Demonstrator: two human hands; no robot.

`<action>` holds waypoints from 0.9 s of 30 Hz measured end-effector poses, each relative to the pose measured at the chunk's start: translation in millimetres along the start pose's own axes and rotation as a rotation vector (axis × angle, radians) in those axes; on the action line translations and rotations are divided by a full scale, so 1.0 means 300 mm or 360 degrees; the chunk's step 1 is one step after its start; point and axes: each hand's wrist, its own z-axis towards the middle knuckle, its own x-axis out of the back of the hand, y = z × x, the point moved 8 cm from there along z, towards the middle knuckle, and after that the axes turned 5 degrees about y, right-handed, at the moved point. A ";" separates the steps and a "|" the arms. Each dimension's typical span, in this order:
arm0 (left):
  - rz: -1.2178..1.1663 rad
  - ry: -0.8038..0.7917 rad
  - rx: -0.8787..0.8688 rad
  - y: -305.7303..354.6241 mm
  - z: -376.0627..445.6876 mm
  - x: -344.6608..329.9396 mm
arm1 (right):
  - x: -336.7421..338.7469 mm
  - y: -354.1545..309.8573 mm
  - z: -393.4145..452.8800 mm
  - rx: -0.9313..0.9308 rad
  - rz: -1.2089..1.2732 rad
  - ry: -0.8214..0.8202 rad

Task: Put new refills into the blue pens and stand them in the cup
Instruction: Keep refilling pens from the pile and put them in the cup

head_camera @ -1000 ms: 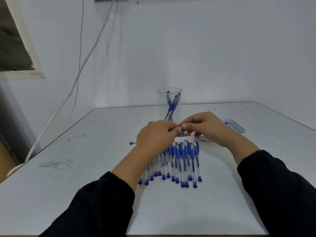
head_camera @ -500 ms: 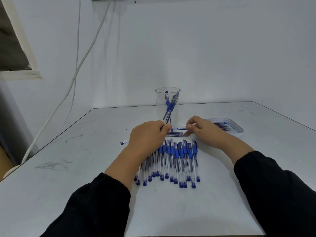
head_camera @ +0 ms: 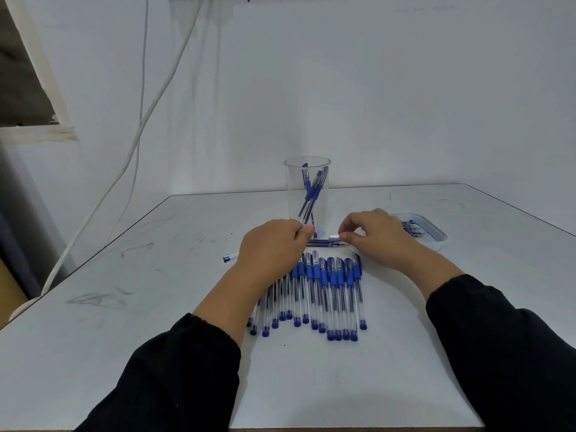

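A clear plastic cup stands at mid-table with a few blue pens upright in it. In front of it, several blue pens lie side by side in a row. My left hand grips a pen barrel whose blue end sticks out to the left. My right hand pinches a small pale pen part at its fingertips. A few thin refills lie flat on the table between the two hands.
A shallow tray with more refills sits at the right, just beyond my right hand. White cables hang down the wall at the left. The table's left edge runs diagonally.
My hands, joined on one pen a second ago, have drawn apart and lowered toward the table. The right hand pulled a small part off to the right.
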 end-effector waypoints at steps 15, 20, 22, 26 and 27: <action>-0.0169 -0.0037 0.0081 -0.003 -0.013 0.000 | -0.003 -0.006 -0.010 0.0046 -0.0222 0.0052; -0.0264 -0.0071 0.0120 -0.017 -0.015 -0.010 | -0.016 -0.015 -0.011 0.0082 -0.0297 -0.0011; -0.0268 -0.0055 0.0086 -0.020 -0.011 -0.008 | -0.012 -0.004 -0.010 0.0072 -0.0309 -0.0019; -0.0299 -0.0117 0.0008 -0.019 -0.003 -0.032 | 0.012 -0.001 0.000 0.0040 -0.0101 0.0109; -0.0299 -0.0124 -0.0013 -0.017 -0.002 -0.041 | 0.020 -0.004 0.003 0.0006 0.0068 0.0149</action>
